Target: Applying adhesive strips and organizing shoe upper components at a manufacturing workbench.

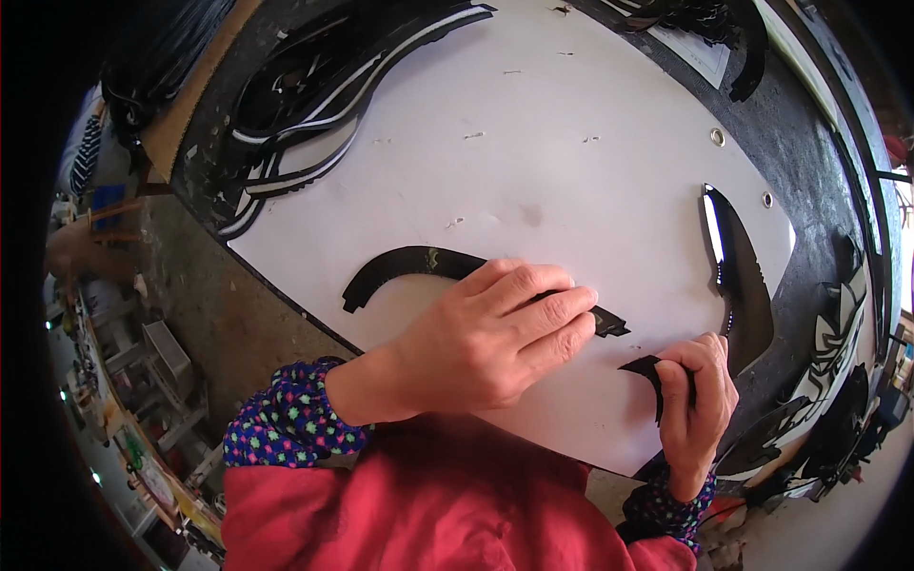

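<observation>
A black curved strip [409, 259] with notched ends lies on the white board, arching from left to right. My left hand [495, 333] rests over its right half, with curled fingers pressed together on it, so that part is mostly covered. To the right, my right hand [700, 395] pinches a small black curved piece [650, 373] between thumb and fingers, just above the board's near right side; its far end is hidden by the fingers. Beyond that hand lies a larger black crescent-shaped piece [747, 285] with a shiny white edge on its left.
The white board [533, 124] has small slits and metal eyelets [718, 137] along its right side. Black strips with white piping [333, 114] are heaped at far left. More black and white cut pieces [828, 371] lie along the dark table at right.
</observation>
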`<state>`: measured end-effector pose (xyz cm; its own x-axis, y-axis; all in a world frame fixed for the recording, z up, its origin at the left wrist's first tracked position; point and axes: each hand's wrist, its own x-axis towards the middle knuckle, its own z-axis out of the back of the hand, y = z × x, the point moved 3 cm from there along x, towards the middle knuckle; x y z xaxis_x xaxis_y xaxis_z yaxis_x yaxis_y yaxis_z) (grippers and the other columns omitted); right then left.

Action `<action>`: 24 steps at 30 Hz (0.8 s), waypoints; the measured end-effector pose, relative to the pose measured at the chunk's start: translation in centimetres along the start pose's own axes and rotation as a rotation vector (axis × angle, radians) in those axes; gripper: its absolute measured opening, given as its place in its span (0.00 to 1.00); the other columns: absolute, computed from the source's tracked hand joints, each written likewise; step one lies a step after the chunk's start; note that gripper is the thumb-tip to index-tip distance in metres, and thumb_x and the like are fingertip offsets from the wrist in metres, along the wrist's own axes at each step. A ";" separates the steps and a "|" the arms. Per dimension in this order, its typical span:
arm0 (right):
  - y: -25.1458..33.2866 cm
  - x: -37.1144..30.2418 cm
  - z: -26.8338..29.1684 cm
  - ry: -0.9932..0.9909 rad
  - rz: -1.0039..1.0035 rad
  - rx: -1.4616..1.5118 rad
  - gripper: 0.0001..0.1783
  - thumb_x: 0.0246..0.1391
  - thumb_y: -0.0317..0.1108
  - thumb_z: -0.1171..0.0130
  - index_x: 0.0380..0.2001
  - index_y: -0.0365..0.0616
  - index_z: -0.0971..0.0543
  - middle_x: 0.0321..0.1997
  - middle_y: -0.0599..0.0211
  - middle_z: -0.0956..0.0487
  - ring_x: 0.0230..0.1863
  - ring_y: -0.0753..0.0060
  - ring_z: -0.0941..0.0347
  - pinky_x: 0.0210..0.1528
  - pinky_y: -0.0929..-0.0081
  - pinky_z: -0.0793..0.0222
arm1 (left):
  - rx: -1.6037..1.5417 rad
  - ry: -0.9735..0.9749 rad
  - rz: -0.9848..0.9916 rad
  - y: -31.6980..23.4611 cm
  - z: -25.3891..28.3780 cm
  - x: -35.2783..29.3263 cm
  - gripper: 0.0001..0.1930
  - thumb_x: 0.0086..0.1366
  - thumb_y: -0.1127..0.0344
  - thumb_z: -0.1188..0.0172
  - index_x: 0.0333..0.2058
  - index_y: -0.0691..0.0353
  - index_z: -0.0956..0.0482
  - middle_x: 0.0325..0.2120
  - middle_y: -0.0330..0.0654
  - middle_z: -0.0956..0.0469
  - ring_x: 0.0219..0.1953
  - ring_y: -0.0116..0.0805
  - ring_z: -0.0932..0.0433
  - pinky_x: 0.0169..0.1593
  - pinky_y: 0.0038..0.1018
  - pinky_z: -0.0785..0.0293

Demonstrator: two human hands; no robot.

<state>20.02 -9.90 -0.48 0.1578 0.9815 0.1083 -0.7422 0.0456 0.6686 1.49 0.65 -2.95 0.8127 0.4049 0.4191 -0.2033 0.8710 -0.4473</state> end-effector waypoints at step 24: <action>0.4 -0.7 -1.4 -0.066 0.238 -0.064 0.08 0.49 0.24 0.35 0.32 0.39 0.24 0.26 0.65 0.26 0.26 0.64 0.33 0.35 0.68 0.40 | -0.474 0.105 0.265 -1.9 0.5 0.6 0.06 0.62 0.72 0.37 0.37 0.67 0.21 0.29 0.45 0.22 0.29 0.41 0.27 0.35 0.32 0.28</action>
<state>18.74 -10.27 -1.29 0.0148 0.9518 0.3063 -0.8029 -0.1712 0.5709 2.07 -0.66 -1.44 0.8221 0.5420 0.1741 -0.1597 0.5131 -0.8433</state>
